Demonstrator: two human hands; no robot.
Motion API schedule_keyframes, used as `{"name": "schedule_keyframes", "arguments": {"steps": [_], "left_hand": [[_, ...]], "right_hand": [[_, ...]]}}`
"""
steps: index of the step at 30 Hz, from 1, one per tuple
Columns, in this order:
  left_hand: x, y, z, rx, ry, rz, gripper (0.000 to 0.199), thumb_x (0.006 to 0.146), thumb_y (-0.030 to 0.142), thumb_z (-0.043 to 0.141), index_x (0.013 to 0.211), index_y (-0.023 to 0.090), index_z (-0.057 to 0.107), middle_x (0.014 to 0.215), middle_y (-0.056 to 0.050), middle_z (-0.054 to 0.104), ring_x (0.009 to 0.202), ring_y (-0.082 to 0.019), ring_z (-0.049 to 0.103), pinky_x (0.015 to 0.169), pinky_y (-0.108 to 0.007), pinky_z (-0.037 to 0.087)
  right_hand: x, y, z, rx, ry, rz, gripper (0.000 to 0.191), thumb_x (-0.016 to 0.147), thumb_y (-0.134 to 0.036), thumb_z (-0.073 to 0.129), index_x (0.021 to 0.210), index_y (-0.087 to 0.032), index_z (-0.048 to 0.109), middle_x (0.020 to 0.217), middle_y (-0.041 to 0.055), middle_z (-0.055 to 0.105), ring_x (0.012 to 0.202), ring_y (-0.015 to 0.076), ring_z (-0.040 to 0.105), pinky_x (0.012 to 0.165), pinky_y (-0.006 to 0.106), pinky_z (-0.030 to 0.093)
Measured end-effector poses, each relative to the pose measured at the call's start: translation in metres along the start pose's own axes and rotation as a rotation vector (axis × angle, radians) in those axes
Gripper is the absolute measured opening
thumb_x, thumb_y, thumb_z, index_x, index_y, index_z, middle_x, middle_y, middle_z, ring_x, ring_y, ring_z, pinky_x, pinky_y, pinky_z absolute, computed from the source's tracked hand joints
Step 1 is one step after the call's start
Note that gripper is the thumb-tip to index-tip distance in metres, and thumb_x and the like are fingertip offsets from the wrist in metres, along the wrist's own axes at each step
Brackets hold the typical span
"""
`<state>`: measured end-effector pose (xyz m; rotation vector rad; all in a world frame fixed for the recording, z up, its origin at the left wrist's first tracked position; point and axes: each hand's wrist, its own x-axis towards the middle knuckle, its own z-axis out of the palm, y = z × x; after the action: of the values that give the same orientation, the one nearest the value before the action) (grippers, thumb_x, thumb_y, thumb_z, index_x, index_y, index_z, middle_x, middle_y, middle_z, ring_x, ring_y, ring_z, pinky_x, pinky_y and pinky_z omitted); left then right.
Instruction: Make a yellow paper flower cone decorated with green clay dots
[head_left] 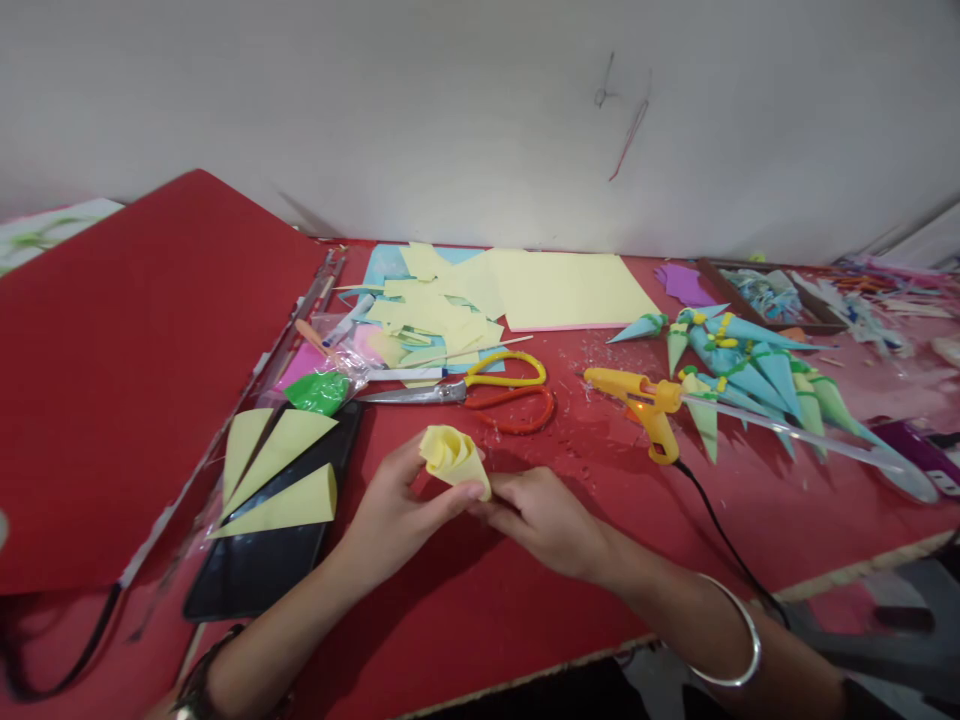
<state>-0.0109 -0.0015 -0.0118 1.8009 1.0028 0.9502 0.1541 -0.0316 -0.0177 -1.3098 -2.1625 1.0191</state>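
Note:
A rolled yellow paper piece (454, 458), curled in layers at its top, is held above the red table. My left hand (397, 510) is closed around it, the thumb along its near side. My right hand (536, 510) pinches at the paper's right edge, its fingertips partly hidden. Behind the hands lie scissors (450, 393) with one yellow and one red handle. Yellow paper cones (289, 500) rest on a black phone (259, 570) to the left. A yellow glue gun (637, 400) with a clear stick lies to the right.
Yellow paper scraps (442, 310) and yellow sheets (574, 290) lie at the back. Several blue and green paper cones (750, 365) are piled at the right, near a tray (817, 310). A large red board (142, 390) stands left. A black cord (720, 520) crosses the right side.

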Motion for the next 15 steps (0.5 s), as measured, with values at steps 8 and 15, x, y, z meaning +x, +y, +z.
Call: {"name": "schedule_keyframes", "arguments": {"steps": [8,15], "left_hand": [[0.0033,0.0042,0.0014,-0.125,-0.070,-0.122,0.014,0.069,0.028,0.061,0.070,0.015,0.058,0.067,-0.002,0.064,0.064,-0.016,0.059,0.061,-0.025,0.048],[0.0060,0.0075,-0.0023,-0.217,-0.042,-0.205,0.021,0.071,0.035,0.058,0.075,0.014,0.060,0.074,-0.006,0.068,0.070,-0.018,0.062,0.063,-0.027,0.050]], "right_hand": [[-0.0009,-0.0014,0.0041,0.428,-0.100,0.083,0.035,0.088,-0.041,0.039,0.072,-0.015,0.055,0.058,0.0003,0.060,0.047,0.0074,0.053,0.046,0.016,0.040],[-0.0019,0.0015,0.0072,0.578,-0.111,0.166,0.041,0.084,-0.047,0.042,0.070,-0.013,0.058,0.055,0.0006,0.059,0.043,0.0067,0.052,0.043,0.016,0.040]]}}
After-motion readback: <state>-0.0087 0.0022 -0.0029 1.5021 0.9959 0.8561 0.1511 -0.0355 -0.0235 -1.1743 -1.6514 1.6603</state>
